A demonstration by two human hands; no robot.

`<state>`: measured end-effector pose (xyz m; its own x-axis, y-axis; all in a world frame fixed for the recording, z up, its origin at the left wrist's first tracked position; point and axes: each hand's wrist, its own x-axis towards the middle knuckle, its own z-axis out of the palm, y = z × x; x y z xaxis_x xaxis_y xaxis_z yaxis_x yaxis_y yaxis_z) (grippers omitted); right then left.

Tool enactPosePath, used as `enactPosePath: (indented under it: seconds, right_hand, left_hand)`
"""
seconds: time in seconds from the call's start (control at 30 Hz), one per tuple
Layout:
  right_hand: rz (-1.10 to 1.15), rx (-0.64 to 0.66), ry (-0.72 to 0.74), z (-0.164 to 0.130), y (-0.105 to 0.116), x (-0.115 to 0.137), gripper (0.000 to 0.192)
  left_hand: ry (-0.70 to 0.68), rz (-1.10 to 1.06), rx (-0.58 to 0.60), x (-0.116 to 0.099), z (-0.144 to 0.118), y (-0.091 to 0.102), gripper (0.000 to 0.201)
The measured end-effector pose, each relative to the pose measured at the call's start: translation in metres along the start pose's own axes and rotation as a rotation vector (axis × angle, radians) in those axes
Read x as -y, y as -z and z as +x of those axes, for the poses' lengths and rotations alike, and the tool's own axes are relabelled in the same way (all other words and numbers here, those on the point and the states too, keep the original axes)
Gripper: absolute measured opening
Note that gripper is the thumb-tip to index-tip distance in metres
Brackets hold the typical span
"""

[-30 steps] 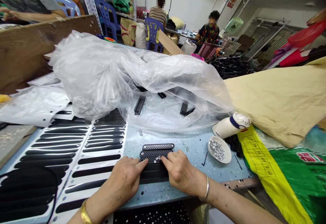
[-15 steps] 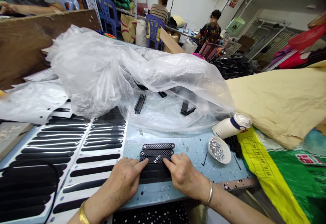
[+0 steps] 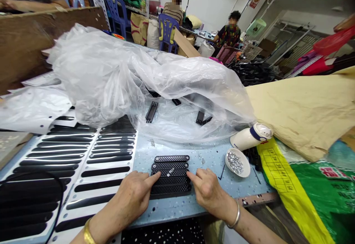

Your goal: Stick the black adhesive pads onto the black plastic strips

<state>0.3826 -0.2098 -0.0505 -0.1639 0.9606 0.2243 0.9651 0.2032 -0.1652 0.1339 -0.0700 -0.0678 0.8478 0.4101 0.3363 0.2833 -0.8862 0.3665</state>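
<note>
Several black strips with a raised diamond pattern lie side by side on the blue table in front of me. The top strip (image 3: 172, 158) has a small metal ring at each end. A few loose metal rings (image 3: 170, 171) sit mid-strip, between my hands. My left hand (image 3: 135, 190) has its index finger stretched onto the left end of a middle strip, the other fingers curled. My right hand (image 3: 206, 188) points its index finger onto that strip's right end. Whatever lies under the fingertips is hidden. A white bowl (image 3: 246, 171) of small metal rings stands to the right.
A white bottle (image 3: 244, 139) lies behind the bowl. Clear plastic sheeting (image 3: 177, 77) with black pieces covers the back. Sheets of black strips (image 3: 83, 184) lie left, a yellow and green bag (image 3: 299, 188) right. Two people (image 3: 173, 10) sit far back; another person's arm (image 3: 30, 6) shows upper left.
My right index finger has moved rightward, from near the loose rings to the strip's right end. My left hand stays at the left end. The view has shifted slightly.
</note>
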Motion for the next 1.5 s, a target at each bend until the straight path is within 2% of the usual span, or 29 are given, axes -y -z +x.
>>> enactPosePath:
  seconds: [0.2,0.4,0.6,0.7,0.83,0.97,1.03,1.13,1.27,1.37,1.5]
  right_hand:
    - [0.123,-0.008,-0.071,0.004,-0.002,0.001,0.035]
    - [0.067,-0.004,0.007,-0.001,-0.007,0.004,0.042]
    - [0.12,-0.076,0.005,-0.006,-0.017,0.004,0.04]
    - [0.127,-0.073,0.009,-0.006,-0.017,0.004,0.038]
    - [0.16,-0.086,-0.039,0.002,-0.014,0.006,0.032]
    - [0.179,-0.159,-0.058,0.022,-0.01,0.012,0.025]
    - [0.185,-0.133,-0.052,0.033,-0.009,0.016,0.023]
    - [0.176,-0.039,-0.045,0.047,-0.01,0.022,0.02]
    - [0.14,0.058,-0.031,0.055,-0.015,0.024,0.023]
    - [0.138,0.057,-0.023,0.054,-0.016,0.023,0.027]
    - [0.141,0.047,-0.049,0.043,-0.011,0.025,0.027]
  left_hand:
    - [-0.007,-0.007,0.003,0.0,0.001,-0.001,0.045]
    - [-0.008,0.014,0.028,0.0,-0.003,0.004,0.046]
    - [0.029,-0.009,0.029,0.008,-0.014,0.011,0.048]
    - [0.073,-0.079,0.045,0.011,-0.016,0.011,0.047]
    - [0.109,-0.2,0.037,0.009,-0.011,0.011,0.039]
    - [0.093,-0.186,-0.024,-0.004,0.004,0.012,0.029]
    - [0.083,-0.112,-0.03,-0.014,0.014,0.009,0.025]
    - [0.094,0.035,0.045,-0.025,0.028,0.001,0.021]
    - [0.114,0.084,0.107,-0.028,0.039,-0.011,0.024]
    - [0.1,0.077,0.098,-0.027,0.04,-0.015,0.025]
    - [0.084,0.067,0.075,-0.028,0.035,-0.01,0.026]
